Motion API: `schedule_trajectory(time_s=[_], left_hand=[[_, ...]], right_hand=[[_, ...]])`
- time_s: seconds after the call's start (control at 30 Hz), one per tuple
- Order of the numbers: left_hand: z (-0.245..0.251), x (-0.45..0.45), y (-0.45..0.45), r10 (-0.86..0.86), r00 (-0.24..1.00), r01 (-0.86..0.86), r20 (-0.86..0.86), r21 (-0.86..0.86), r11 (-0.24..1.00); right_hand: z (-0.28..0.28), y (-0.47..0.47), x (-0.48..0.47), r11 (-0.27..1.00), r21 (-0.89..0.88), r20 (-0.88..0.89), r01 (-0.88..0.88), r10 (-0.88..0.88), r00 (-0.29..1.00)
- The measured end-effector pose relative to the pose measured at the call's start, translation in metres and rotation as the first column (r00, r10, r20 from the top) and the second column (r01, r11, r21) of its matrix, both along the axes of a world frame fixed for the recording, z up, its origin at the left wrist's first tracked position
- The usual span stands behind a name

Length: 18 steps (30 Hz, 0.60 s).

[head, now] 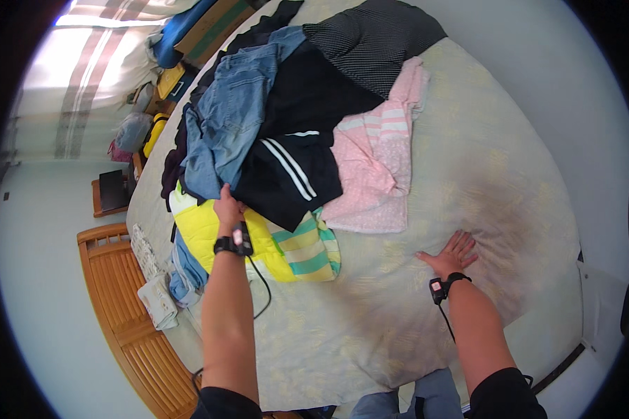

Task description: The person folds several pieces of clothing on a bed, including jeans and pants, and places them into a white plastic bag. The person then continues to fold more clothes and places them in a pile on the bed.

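Observation:
My left hand (227, 208) pinches the lower edge of a blue denim garment (238, 102), thumb on top and fingers mostly hidden. Right beside that hand lie black garment fabric with white stripes (293, 183) and a bright yellow quilted garment (199, 230). A green-and-yellow striped cloth (309, 251) shows under the black one. My right hand (453, 254) presses flat on the bedsheet (377, 298), fingers spread and holding nothing. Between the hands, farther up, rests a pink garment with white stripes (377, 167).
A dark striped garment (372, 42) tops the clothes pile at the far end. The wooden headboard (120, 304) stands along the left, near folded white cloth (157, 301). Boxes, including a cardboard box (212, 31), sit beyond the bed's left edge. A white wall (545, 68) rises at right.

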<state>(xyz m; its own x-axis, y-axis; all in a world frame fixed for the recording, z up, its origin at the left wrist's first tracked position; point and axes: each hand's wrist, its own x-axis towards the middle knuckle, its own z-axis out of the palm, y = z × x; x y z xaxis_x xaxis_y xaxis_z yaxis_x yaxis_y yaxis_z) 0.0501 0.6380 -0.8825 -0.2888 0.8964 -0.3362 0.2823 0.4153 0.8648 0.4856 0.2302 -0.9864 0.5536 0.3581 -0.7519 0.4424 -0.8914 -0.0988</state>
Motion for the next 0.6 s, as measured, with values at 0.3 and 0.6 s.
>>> schedule_trajectory(time_s=[0.3, 0.6], left_hand=[[0.062, -0.045, -0.218, -0.152, 0.523, 0.601, -0.839, 0.237, 0.763], [0.067, -0.099, -0.554, -0.081, 0.981, -0.006, -0.175, -0.446, 0.895]], right_hand=[[-0.008, 0.002, -0.002, 1.000, -0.014, 0.035, -0.017, 0.017, 0.999], [-0.017, 0.001, -0.006, 1.000, -0.016, 0.087, -0.020, 0.021, 0.996]])
